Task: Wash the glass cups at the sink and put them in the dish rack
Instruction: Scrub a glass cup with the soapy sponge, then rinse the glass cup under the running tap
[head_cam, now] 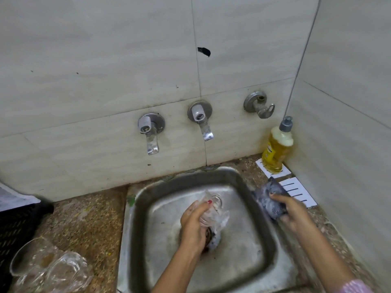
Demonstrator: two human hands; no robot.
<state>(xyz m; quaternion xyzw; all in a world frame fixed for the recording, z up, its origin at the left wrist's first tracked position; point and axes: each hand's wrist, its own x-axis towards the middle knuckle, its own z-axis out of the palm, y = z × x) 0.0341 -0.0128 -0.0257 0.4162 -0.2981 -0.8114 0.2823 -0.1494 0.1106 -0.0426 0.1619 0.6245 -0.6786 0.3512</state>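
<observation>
Pink sleeve (353,286) at the bottom edge marks the right forearm; both arms reach forward over the sink (160,210).

Left hand (195,223): fingers and thumb wrapped round 1 glass cup (214,209), held above the drain, clear of the basin floor. Motion blur on the cup. Its long axis appears tilted, running from near-left up to far-right; the rim seems to face away from the body, toward the back wall.

Right hand (295,214): clamped on a dark, soapy scrub pad (267,197), over the sink's right rim.

Key relation: the cup lies to the left of the pad and slightly nearer the body, apart from it, not touching. The right hand is the nearer one to close that gap. Judgement: the pad should travel left to meet the cup's far end, the left hand holding the cup steady.

More glass cups (48,269) wait on the counter, lower left, count unclear. Just behind them stands a black slotted crate (14,227), probably the dish rack.
</observation>
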